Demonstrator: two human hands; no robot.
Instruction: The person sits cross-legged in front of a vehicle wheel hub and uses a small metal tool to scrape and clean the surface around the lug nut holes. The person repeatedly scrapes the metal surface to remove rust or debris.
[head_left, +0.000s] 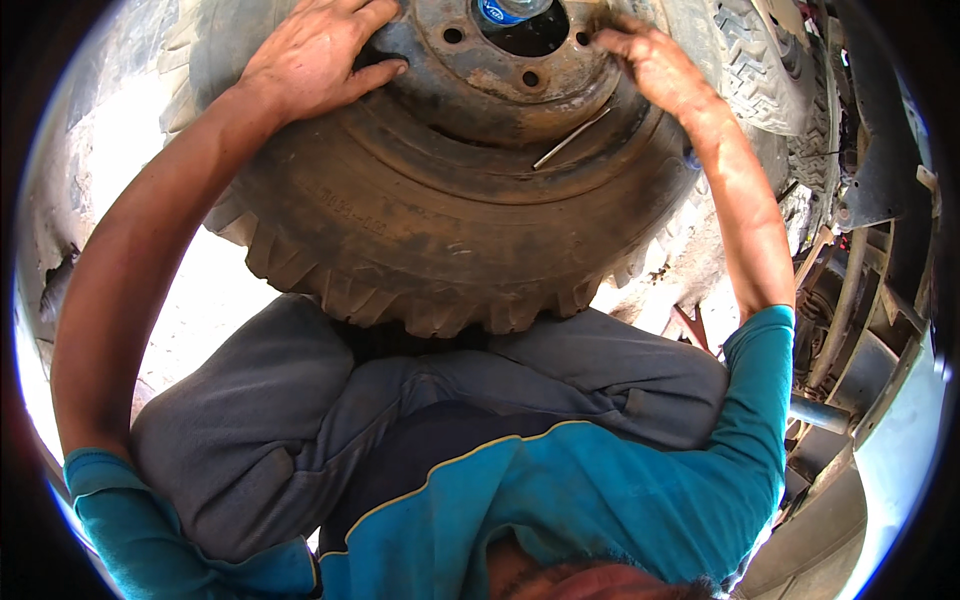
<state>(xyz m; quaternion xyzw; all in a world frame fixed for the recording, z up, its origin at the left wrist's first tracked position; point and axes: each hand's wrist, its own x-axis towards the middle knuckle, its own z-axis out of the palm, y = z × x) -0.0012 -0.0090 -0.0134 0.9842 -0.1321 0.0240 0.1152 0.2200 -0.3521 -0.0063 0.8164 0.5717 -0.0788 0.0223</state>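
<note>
**Two Hands at the Rim of a Treaded Tire**

Clock positions are read from the central opening of the wheel, with twelve toward the upper edge of the view. The tire (430, 240), brown with dust and heavily lugged, lies in front of the seated person, its near edge at six o'clock just beside the grey trousers (250, 400). Within it sits the rusty wheel rim (510, 120), with bolt holes visible near nine, six and about three o'clock. A bottle (503, 12) with a blue label (only partly in view) shows in the central opening.

The left hand (320, 50), at nine o'clock, rests open and palm down, its thumb extended toward the rim; the fingertips are cut off by the upper edge. The right hand (655, 65), at about three o'clock, has bent fingers at the rim beside a bolt hole; these are blurred, and whether they grip anything cannot be told.

A thin metal rod (570, 140) lies aslant on the rim between five and six o'clock, apart from both hands. Another tire (765, 70) appears beyond the right hand, and assorted metal parts (860, 330) occupy four o'clock.
</note>
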